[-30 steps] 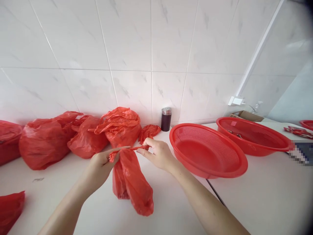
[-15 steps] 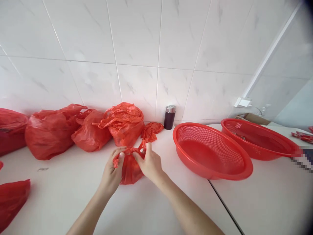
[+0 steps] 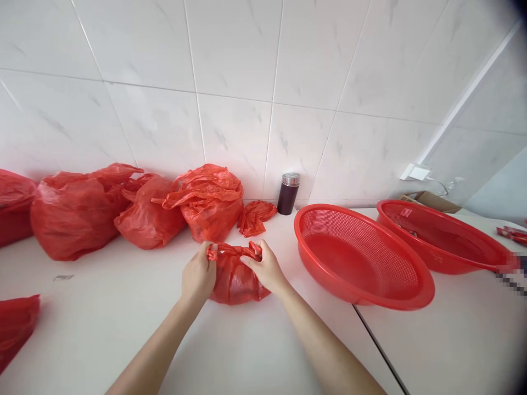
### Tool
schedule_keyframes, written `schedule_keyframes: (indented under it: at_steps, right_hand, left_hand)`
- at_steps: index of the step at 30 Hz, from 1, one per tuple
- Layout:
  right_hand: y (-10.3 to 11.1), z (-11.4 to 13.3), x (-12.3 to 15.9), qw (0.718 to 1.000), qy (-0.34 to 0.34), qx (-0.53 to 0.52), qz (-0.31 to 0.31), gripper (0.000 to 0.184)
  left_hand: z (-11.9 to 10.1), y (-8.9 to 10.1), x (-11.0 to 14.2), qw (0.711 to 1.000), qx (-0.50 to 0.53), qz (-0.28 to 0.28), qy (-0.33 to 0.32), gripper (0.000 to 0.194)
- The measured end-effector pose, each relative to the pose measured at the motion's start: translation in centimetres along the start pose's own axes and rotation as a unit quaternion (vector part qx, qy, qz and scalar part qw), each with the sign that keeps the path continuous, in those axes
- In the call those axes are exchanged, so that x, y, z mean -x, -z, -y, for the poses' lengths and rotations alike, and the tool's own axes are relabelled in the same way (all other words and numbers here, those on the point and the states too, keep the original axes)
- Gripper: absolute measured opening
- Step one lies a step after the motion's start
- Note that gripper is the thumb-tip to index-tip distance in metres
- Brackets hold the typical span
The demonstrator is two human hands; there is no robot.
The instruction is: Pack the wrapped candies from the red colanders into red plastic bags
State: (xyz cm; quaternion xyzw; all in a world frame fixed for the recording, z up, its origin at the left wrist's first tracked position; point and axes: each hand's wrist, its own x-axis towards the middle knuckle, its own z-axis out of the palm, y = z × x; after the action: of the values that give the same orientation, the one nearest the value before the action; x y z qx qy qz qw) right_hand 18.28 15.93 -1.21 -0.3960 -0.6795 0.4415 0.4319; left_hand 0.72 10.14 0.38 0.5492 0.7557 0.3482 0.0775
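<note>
Markings: the outer wall of the rear red basin (image 3: 457,263) carries a faint pale mark, too small to read. The metal lid (image 3: 291,179) of the dark flask (image 3: 287,198) appears to bear a mark on its top; at this size, its content cannot be made out.

Hand pose: both forearms extend forward from the lower edge of the view and converge on the small red bag (image 3: 239,282). The left hand (image 3: 197,272) is turned with its back toward the camera; its fingers are curled closed around one twisted end of the bag's neck. The right hand (image 3: 268,269) grips the opposite end, the thumb laid across the neck and pointing left, the fingers bent behind it. The neck spans the gap between the hands, with a gathered knot near its middle.

Location: the small red bag sits on the white table (image 3: 239,351), in front of the crumpled red plastic (image 3: 257,218) and the upright red bag (image 3: 212,206). The front red basin (image 3: 362,258), its wall perforated, stands to the right of the right hand, apart from it.
</note>
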Motion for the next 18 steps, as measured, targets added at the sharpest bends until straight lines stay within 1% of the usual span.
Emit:
schedule_keyframes:
  at_steps: [2,4,9,12,15,18]
  right_hand:
    - [-0.2,-0.2,0.3,1.0,0.011,-0.029,0.002,0.036]
    - [0.0,-0.6,0.3,0.999,0.015,-0.033,-0.012,0.035]
    - [1.7,-1.6,-0.4,0.999,0.014,0.01,-0.044,0.034]
    - [2.3,-2.2,-0.7,0.997,0.015,0.056,-0.047,0.035]
    - [2.2,-3.1,-0.8,0.992,0.011,0.117,-0.041,0.031]
    - [1.9,-4.3,-0.9,0.98,0.001,0.194,-0.042,0.023]
  left_hand:
    - [-0.3,-0.3,-0.4,1.0,-0.003,0.022,-0.006,0.025]
    - [-0.2,-0.2,-0.8,0.999,-0.005,0.039,-0.009,0.027]
    - [1.0,1.3,-1.1,0.996,-0.027,0.084,-0.012,0.04]
    - [1.7,1.6,-1.4,0.991,-0.056,0.123,-0.013,0.044]
    - [2.0,0.9,-2.4,0.984,-0.098,0.145,-0.017,0.042]
    - [2.2,-0.4,-3.6,0.976,-0.151,0.152,-0.027,0.036]
